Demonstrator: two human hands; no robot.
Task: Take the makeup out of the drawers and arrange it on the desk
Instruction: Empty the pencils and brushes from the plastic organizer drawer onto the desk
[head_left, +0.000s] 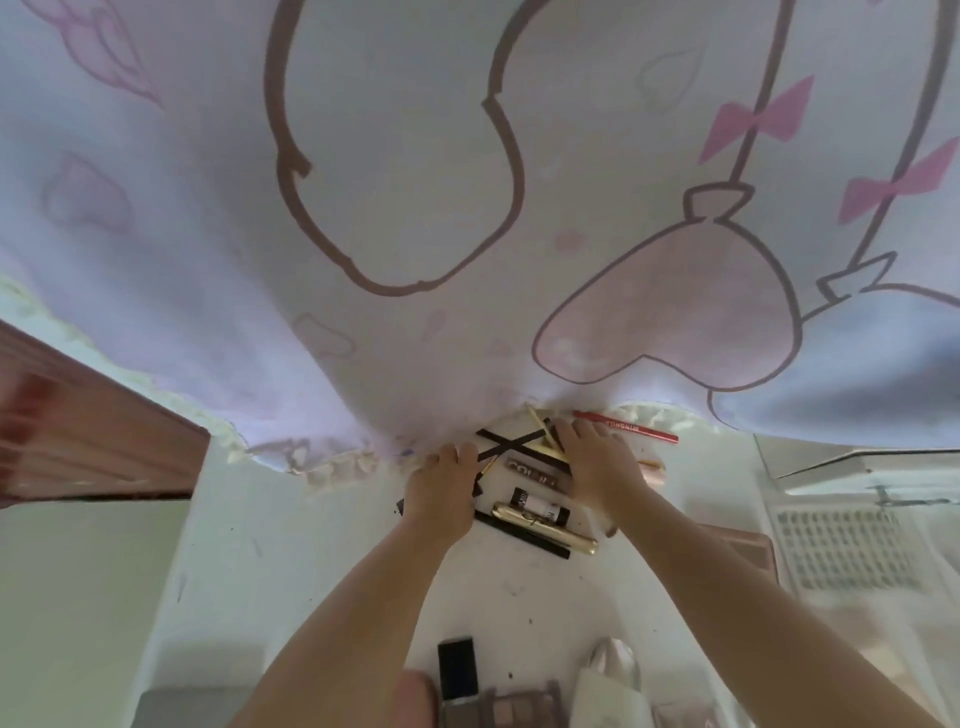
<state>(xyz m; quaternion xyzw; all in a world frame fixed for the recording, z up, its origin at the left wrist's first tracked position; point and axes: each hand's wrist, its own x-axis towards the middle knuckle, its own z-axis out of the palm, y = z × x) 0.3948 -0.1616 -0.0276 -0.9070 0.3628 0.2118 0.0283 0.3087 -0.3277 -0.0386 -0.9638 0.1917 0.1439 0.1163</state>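
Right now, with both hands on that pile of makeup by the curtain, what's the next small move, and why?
Probably pull the crossed black pencils apart and lay them parallel: they overlap in an X between the left hand and right hand, beside the gold tube.

You see two hands: left hand, right hand. One red pencil, one gold tube, one black-capped white tube, one eyeshadow palette, one patterned curtain.
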